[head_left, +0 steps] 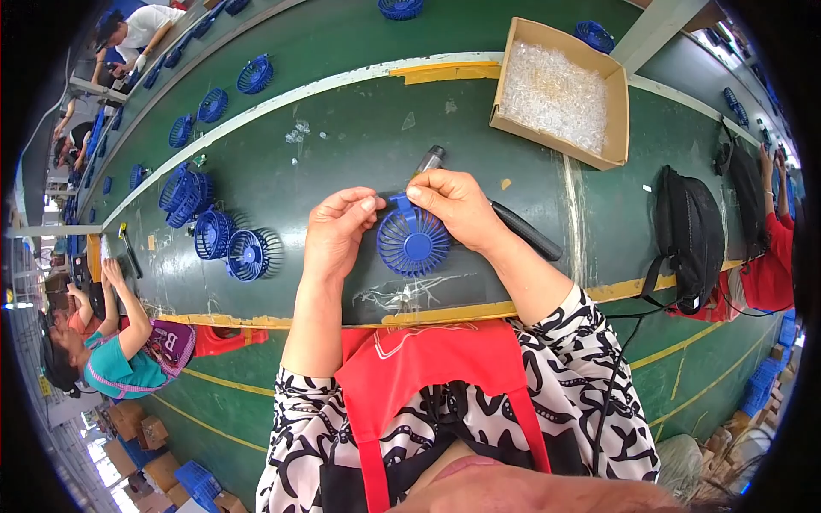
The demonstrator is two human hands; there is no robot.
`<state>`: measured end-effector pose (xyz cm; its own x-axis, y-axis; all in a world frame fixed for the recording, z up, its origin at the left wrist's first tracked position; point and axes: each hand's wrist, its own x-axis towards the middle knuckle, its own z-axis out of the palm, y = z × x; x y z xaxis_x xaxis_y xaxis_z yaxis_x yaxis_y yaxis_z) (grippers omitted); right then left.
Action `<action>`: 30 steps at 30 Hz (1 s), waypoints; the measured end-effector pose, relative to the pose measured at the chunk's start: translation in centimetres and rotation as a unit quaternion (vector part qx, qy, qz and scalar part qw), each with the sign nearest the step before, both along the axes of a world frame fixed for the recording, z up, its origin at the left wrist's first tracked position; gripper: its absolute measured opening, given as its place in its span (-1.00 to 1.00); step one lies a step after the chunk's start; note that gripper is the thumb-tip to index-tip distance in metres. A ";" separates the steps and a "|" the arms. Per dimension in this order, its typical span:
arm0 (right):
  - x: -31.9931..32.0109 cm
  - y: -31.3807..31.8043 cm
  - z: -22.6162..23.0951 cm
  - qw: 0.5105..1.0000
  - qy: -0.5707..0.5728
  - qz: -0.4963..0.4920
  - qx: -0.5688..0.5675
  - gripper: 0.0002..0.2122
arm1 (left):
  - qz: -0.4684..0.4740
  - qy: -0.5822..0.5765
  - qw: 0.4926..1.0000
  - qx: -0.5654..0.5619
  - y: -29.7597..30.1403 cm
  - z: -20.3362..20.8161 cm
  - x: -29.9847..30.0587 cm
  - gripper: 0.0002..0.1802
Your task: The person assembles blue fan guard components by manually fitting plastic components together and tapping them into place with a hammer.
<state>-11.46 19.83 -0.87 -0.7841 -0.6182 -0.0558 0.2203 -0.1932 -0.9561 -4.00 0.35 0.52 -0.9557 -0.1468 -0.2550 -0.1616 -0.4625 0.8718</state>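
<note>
At bench (479,128), blue fan (416,246), in right fingers (434,202)

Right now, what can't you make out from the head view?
Head view, all:
What the left fingers pinch, if anything: too small.
Whether the black handle joins the grey cylinder: right hand hides it.
Top of the far blue cage: cut off by the upper edge.

Blue fan (414,244): a round cage of radial ribs surrounding a plain central disc. The disc faces upward; the short neck extends from the far side, its end pinched by the right hand (455,201).
</note>
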 end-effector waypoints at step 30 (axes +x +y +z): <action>1.2 -0.3 1.3 0.993 0.035 -0.076 0.080 -0.76 | -0.093 -0.061 0.983 -0.149 1.6 2.6 -2.3 -0.81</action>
<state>-10.30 19.56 0.46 -0.8733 -0.4795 -0.0867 0.1326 -0.0626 -0.9892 -6.33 1.92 3.12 -0.9380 -0.0575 -0.3419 -0.3312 -0.1426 0.9327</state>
